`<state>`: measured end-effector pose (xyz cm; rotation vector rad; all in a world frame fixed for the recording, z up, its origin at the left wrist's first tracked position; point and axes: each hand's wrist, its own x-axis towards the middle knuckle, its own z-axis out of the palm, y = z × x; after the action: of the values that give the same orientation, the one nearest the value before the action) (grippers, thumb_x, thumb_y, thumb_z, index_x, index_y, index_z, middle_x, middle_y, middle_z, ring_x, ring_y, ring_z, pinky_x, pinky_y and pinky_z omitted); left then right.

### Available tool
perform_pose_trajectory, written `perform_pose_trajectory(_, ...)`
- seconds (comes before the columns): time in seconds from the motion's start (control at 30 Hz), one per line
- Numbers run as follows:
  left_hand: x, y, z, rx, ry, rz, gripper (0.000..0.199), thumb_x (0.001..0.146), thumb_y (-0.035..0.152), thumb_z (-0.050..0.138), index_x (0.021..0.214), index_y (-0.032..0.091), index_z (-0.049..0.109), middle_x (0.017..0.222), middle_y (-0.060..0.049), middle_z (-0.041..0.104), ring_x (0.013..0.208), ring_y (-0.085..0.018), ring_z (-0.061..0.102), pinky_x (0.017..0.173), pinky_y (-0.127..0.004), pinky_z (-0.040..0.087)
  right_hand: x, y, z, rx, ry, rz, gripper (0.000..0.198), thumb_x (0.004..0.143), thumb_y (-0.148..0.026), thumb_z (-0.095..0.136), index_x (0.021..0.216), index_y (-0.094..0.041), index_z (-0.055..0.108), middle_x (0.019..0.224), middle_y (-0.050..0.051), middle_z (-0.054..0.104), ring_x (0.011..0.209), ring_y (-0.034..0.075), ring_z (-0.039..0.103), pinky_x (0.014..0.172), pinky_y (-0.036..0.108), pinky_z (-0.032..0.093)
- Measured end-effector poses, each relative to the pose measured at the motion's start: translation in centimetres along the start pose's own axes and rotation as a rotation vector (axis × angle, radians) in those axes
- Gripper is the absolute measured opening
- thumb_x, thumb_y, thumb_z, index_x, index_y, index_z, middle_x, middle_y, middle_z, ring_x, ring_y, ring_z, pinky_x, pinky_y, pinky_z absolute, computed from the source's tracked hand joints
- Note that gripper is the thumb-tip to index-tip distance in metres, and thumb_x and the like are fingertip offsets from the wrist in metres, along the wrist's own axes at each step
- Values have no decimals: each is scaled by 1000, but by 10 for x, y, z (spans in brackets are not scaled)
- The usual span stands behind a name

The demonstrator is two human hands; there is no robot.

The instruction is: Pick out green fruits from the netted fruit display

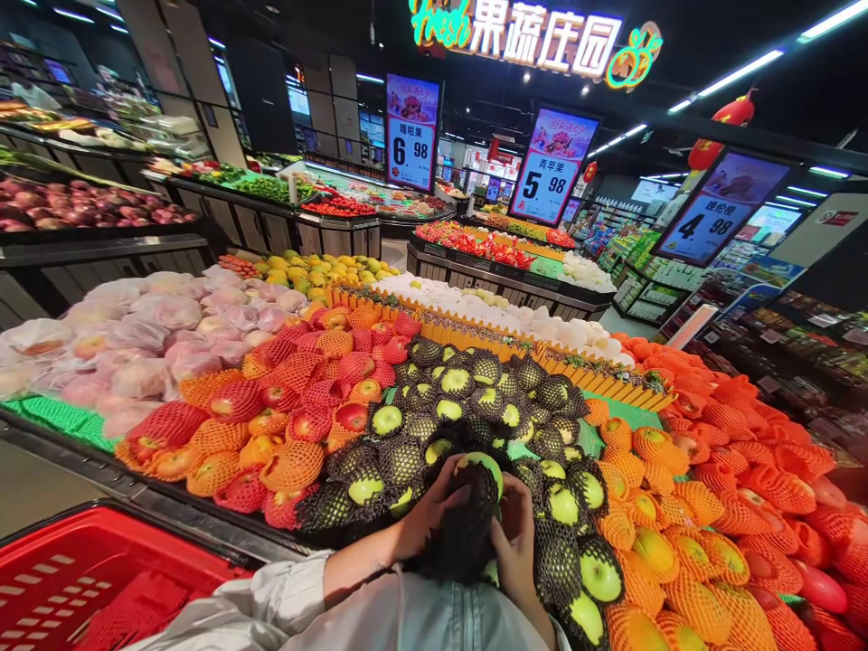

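Below glowing sign (535,38), price screens (412,136). Right of sign, strip lights (740,73), red lanterns (735,110). Left of sign, broad column (180,72). Around sign, dark ceiling (325,23). Lower right of sign, shelves (652,300).

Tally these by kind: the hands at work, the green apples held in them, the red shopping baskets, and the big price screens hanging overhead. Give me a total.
Left hand and right hand: 2
Held green apple: 1
Red shopping basket: 1
Big price screens: 3
Total: 7
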<state>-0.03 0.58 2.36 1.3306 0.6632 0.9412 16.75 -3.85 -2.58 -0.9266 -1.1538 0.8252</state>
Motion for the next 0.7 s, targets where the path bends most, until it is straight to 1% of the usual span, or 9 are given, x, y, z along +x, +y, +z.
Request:
perform_pose_trajectory(0.07,-1,-2,2,-2,56,30,72,90,64,63,139,20,35,137,-16,51,130,-32,50,115,-48,40,-3,5,-1,125,31,86,31,100,-50,58,120,-26,61,116,6,62,113,21,60,101,34,47)
perform_pose_trajectory(0.17,0,-5,1,56,130,118,71,89,58,69,135,20,31,138,-15,45,134,-30,44,119,-47,32,-3,6,-3,212,-36,173,39,96,-58,61,120,-27,67,121,6,65,115,22,60,101,33,48)
perform_pose_trajectory(0.23,2,-9,0,59,153,167,70,88,56,71,134,19,32,134,-15,45,131,-30,45,116,-45,37,0,2,-1,218,-103,188,38,89,-52,74,121,-32,68,118,3,68,107,18,63,94,28,51)
perform_pose_trajectory(0.33,7,-16,-4,8,204,193,77,81,52,80,132,19,32,129,-14,47,124,-29,50,108,-42,44,4,-7,5,272,-248,229,36,82,-42,84,115,-34,71,102,0,70,91,15,65,83,24,52)
perform_pose_trajectory(0.43,12,-23,-7,-47,203,192,78,78,50,84,129,19,33,126,-13,49,113,-26,56,97,-39,51,3,-15,9,306,-420,301,33,80,-37,86,110,-31,75,98,1,71,88,15,66,82,25,53)
perform_pose_trajectory(0.5,13,-24,-9,-92,197,216,77,78,51,85,128,20,35,125,-12,52,110,-25,58,94,-36,52,0,-18,6,267,-478,344,28,81,-35,85,106,-28,77,96,2,72,90,17,67,87,28,53)
perform_pose_trajectory(0.57,11,-23,-9,-152,215,195,77,77,54,86,129,20,39,125,-11,55,114,-24,57,98,-35,50,-1,-20,0,287,-394,393,28,79,-37,86,105,-29,79,104,3,74,100,20,68,96,32,52)
perform_pose_trajectory(0.63,8,-19,-8,-286,240,88,78,76,60,86,129,19,45,127,-10,57,117,-24,56,102,-34,48,2,-22,-7,428,-191,441,36,74,-42,88,108,-33,78,116,2,73,112,23,67,104,38,50)
perform_pose_trajectory(0.7,4,-15,-6,-466,224,-49,81,72,69,85,126,19,52,123,-9,60,110,-24,59,94,-32,51,9,-23,-12,579,4,473,38,71,-47,89,105,-35,78,119,1,72,115,23,66,106,40,50)
